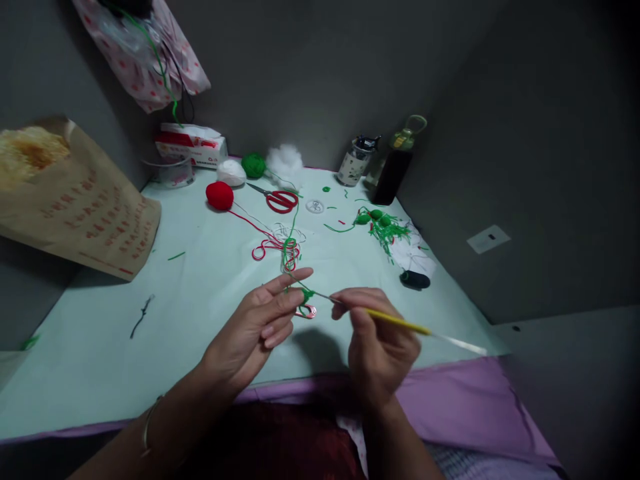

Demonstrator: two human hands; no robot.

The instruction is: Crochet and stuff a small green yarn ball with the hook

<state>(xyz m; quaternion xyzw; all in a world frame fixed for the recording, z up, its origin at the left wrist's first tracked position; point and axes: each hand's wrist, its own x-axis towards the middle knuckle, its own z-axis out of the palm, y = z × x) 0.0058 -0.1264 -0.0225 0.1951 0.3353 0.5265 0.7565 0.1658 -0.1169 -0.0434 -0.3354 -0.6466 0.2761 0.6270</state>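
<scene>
Between the thumb and fingers of my left hand (265, 317) is a small piece of green crochet work (307, 295), with its index finger stretched out under the green yarn (299, 217). My right hand (383, 340) grips a yellow-handled crochet hook (400, 321) like a pen, and the hook's thin metal tip reaches the green piece. A pinkish metal clip (307, 311) shows just below the piece; whether it hangs from it I cannot tell. Loose red yarn (273, 248) and white yarn lie tangled beyond my left hand.
Red-handled scissors (281, 201), a red yarn ball (220, 196), a white ball (231, 173), a green ball (254, 165) and white stuffing (284, 159) lie at the back. A paper bag (100, 207) stands left. Right are a dark bottle (394, 173), green tasselled pieces (383, 223) and a black spool (415, 279).
</scene>
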